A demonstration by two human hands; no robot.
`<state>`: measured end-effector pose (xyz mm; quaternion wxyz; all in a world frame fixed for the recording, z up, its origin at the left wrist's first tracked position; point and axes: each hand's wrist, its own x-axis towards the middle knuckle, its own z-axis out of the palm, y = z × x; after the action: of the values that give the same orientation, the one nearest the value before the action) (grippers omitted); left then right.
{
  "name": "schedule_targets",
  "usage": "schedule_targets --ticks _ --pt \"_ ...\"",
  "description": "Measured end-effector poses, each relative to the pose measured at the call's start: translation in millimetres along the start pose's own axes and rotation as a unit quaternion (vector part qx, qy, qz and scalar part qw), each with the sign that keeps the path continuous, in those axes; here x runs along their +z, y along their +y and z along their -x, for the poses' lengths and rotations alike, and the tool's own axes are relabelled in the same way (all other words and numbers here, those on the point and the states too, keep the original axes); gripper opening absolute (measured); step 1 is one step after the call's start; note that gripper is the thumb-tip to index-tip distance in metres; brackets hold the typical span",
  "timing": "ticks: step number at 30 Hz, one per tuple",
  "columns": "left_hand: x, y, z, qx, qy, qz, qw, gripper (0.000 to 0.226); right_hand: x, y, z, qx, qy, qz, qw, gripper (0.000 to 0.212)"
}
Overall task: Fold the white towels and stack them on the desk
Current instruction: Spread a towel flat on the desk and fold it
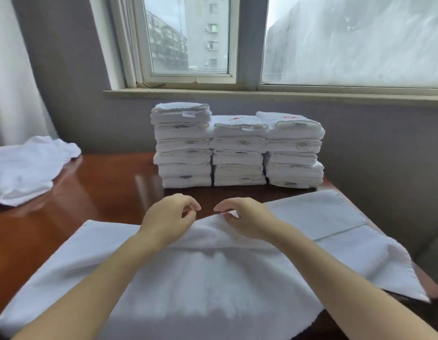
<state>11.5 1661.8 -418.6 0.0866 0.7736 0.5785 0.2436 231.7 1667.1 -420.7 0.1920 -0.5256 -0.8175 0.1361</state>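
A white towel (200,278) lies spread across the near part of the brown desk (102,192). Its far edge is lifted into a low peak between my hands. My right hand (245,220) pinches that raised edge between thumb and fingers. My left hand (167,217) hovers just left of the peak with fingers curled and thumb and forefinger tips close together; I see no cloth in it. Three stacks of folded white towels (237,153) stand side by side at the back of the desk, under the window.
A heap of unfolded white towels (26,165) lies at the desk's left end. More flat white towelling (316,214) lies to the right, reaching the desk's right edge. A grey wall and a window sill (237,93) are behind the stacks.
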Motion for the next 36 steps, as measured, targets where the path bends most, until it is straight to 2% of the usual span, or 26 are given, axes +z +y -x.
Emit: schedule_targets --ticks 4,8,13,22,26,29,33,36 --pt "-5.5 -45.1 20.7 -0.031 -0.010 -0.028 0.999 0.026 33.6 -22.5 -13.1 -0.042 -0.019 -0.008 0.999 0.031" --pt "2.7 -69.5 40.2 0.010 -0.016 0.016 1.000 0.029 57.2 -20.5 -13.5 -0.074 -0.051 -0.021 0.996 0.033" --pt "8.2 -70.9 23.5 0.032 -0.004 0.021 0.999 0.032 53.2 -8.6 -19.3 -0.080 -0.049 -0.008 0.996 0.037" --pt "21.2 -65.9 -45.8 0.061 0.036 0.011 0.997 0.021 38.4 33.9 -44.9 -0.021 0.028 -0.001 0.999 0.033" --pt "23.1 -66.9 -65.5 0.048 0.032 0.026 0.998 0.031 33.1 50.1 -59.6 0.011 0.102 0.029 0.994 0.026" --pt "26.8 -70.4 -74.2 0.049 0.035 0.026 0.998 0.030 29.8 58.2 -70.8 -0.011 0.112 0.023 0.993 0.016" --pt "30.5 -75.7 -81.4 0.051 0.035 0.031 0.998 0.028 29.1 61.0 -84.1 -0.017 0.136 0.033 0.990 0.014" --pt "30.7 -75.0 -83.9 0.059 0.057 0.035 0.996 0.012 27.5 60.8 -89.3 -0.015 0.142 0.038 0.989 0.015"
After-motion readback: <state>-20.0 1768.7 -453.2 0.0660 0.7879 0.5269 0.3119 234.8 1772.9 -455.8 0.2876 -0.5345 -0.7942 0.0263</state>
